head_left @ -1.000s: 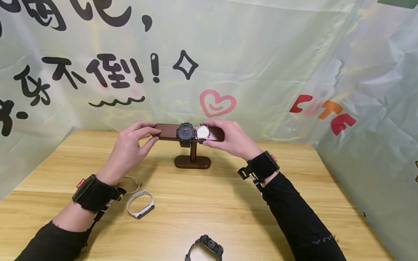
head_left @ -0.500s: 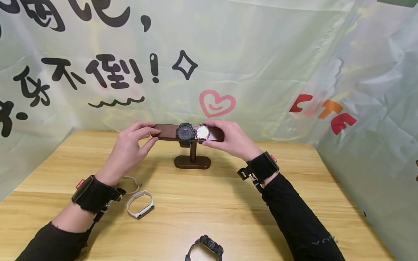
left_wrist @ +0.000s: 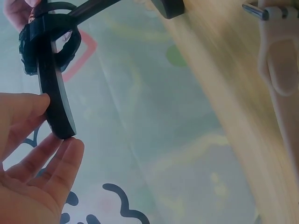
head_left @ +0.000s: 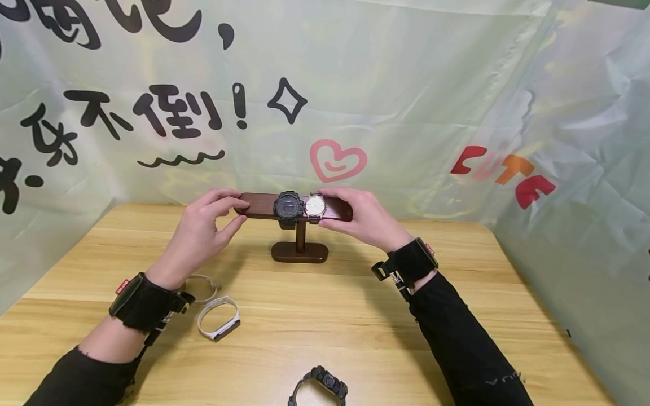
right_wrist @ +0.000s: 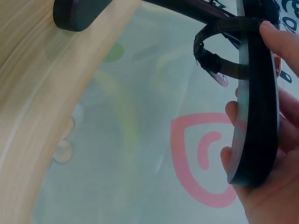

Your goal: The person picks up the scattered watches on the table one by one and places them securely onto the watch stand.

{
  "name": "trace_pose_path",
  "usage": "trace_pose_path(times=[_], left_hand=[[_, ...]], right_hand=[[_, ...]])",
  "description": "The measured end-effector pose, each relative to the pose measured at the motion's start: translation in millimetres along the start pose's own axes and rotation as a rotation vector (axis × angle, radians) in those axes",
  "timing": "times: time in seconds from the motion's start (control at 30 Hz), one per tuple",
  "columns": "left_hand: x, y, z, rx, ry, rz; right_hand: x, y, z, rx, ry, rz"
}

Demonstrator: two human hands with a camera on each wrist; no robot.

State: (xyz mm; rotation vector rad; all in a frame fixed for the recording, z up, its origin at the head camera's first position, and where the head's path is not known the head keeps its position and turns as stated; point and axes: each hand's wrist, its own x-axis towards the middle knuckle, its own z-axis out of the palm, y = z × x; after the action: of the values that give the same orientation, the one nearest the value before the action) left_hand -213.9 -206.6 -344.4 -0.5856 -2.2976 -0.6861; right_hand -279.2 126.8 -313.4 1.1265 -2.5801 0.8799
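A dark brown wooden watch stand (head_left: pixel 264 206) stands at the back of the table, its bar level on a post and base. A chunky black watch (head_left: pixel 288 207) circles the middle of the bar. Just right of it is a watch with a pale round dial (head_left: pixel 315 207) and dark strap (right_wrist: pixel 210 56). My left hand (head_left: pixel 205 220) pinches the bar's left end, thumb below and fingers above. My right hand (head_left: pixel 368 217) grips the right part of the bar, thumb right at the pale-dial watch's strap; its other fingers curl behind the bar.
A white fitness band (head_left: pixel 218 318) lies on the wooden table (head_left: pixel 406 338) near my left wrist. A beige strap (head_left: pixel 205 287) lies behind it, partly hidden by the wrist. Another black watch (head_left: pixel 325 383) lies at the near edge. A printed cloth (head_left: pixel 406 101) hangs behind the table.
My right hand has shifted slightly right along the bar, away from the pale-dial watch. My left hand and the watches hardly move.
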Motion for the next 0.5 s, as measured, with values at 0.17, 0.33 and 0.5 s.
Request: trace_pose_path(times=[0.17,0.33,0.5], left_hand=[[-0.3,0.5,-1.1,-0.006,-0.008,-0.001],[-0.1,1.9,-2.9,-0.003,-0.021,-0.003],[0.0,3.3,-4.6,0.007,-0.035,0.002]], right_hand=[[-2.3,-0.4,-0.4,-0.003,-0.002,-0.001],[-5.3,-0.9,-1.3,-0.004,0.001,-0.008],[-8.7,-1.0,-2.7,-0.014,0.006,0.0]])
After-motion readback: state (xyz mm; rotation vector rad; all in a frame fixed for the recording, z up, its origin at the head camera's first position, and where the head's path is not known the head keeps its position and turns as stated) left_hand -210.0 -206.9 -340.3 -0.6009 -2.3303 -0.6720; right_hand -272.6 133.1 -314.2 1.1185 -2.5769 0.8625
